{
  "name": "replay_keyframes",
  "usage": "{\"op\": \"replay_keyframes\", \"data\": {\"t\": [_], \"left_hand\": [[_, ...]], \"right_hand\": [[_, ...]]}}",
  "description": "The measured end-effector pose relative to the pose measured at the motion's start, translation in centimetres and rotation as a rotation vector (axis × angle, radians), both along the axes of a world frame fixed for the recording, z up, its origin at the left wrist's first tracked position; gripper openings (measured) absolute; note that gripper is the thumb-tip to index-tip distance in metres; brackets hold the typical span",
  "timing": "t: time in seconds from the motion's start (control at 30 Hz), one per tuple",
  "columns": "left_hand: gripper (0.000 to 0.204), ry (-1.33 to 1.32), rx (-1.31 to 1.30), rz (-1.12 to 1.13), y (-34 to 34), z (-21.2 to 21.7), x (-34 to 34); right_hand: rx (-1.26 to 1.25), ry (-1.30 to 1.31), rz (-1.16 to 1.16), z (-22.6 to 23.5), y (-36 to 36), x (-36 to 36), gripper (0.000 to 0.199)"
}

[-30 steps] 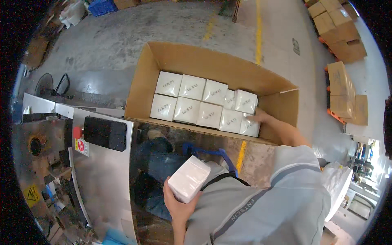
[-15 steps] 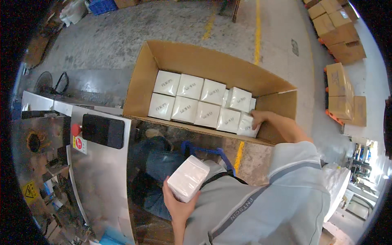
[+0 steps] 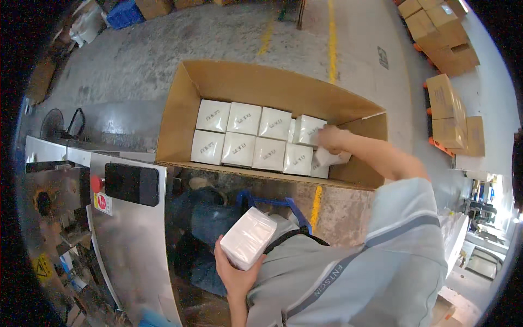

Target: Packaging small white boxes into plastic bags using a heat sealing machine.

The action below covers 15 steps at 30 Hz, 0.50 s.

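My left hand (image 3: 237,272) is closed around a white, film-wrapped block-shaped pack (image 3: 249,238) in front of my body. A long open cardboard carton (image 3: 245,82) lies ahead, with white wrapped packs (image 3: 238,149) in two rows, dark print on their tops. My right hand (image 3: 333,139) reaches into its right part, slightly blurred. The fingers are closed at a tilted white pack (image 3: 333,158), beside a raised pack (image 3: 309,129) in the far row. Below the tilted one, another pack (image 3: 320,169) shows only partly. My right fingertips are partly hidden.
Left of the carton stands a metal machine (image 3: 128,234) with a black phone (image 3: 132,184) and a red button (image 3: 97,182) on it. Blue tubing (image 3: 294,210) shows beneath the carton. Stacked cardboard boxes (image 3: 449,109) stand at the right, and a blue crate (image 3: 124,14) at the far left.
My right hand has moved left and away from me inside the carton; the pack at it is now tilted. My left hand still holds its pack. The view has shifted slightly.
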<state>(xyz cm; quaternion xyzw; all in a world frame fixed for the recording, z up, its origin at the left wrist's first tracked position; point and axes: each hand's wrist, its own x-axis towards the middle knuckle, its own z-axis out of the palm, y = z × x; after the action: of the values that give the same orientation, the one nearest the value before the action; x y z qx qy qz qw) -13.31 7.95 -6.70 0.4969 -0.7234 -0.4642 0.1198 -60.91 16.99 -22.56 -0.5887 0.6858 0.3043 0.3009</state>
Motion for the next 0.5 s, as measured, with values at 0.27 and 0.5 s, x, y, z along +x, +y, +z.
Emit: {"op": "replay_keyframes", "data": {"t": [0.27, 0.5], "left_hand": [[0.102, 0.050, -0.012, 0.007, -0.2, 0.4, 0.4], [0.103, 0.062, 0.018, 0.020, -0.4, -0.6, 0.9]], "right_hand": [[-0.595, -0.312, -0.226, -2.4, 0.6, 3.2, 0.091], [-0.629, -0.147, -1.315, -13.0, 13.2, -2.9, 0.101]]}}
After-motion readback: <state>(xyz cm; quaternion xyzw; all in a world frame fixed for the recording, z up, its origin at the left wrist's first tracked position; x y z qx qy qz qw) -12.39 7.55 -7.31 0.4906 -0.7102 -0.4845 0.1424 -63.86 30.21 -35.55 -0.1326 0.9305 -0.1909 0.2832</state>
